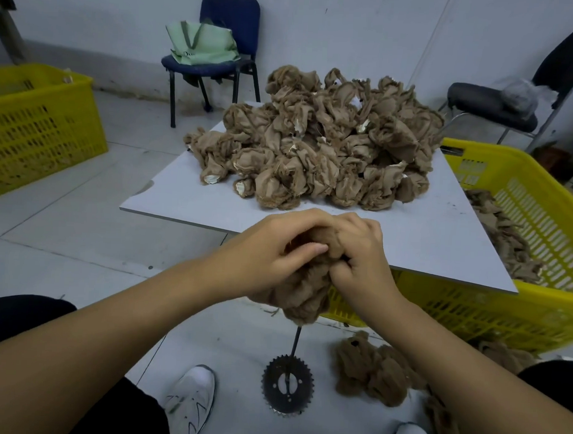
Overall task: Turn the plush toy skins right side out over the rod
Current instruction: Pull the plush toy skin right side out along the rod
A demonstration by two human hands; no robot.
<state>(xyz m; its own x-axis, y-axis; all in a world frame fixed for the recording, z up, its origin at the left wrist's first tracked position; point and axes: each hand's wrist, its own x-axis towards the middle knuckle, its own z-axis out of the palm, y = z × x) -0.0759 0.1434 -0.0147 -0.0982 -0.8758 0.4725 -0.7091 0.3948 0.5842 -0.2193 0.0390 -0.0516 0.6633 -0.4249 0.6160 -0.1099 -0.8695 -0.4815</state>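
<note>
A brown plush toy skin [303,298] sits bunched on top of a thin dark rod [295,342] that stands upright from a black toothed gear base [287,384] on the floor. My left hand [277,249] and my right hand [358,251] both grip the top of this skin, fingers closed into the fabric. The rod's upper part is hidden inside the skin. A big heap of inside-out tan skins [317,140] lies on a grey board [424,241] beyond my hands.
Furry brown skins [374,369] lie on the floor to the right of the gear base. A yellow crate [519,309] with more skins stands under the board at right, another yellow crate [38,123] at left. Two chairs stand at the wall. My white shoes flank the base.
</note>
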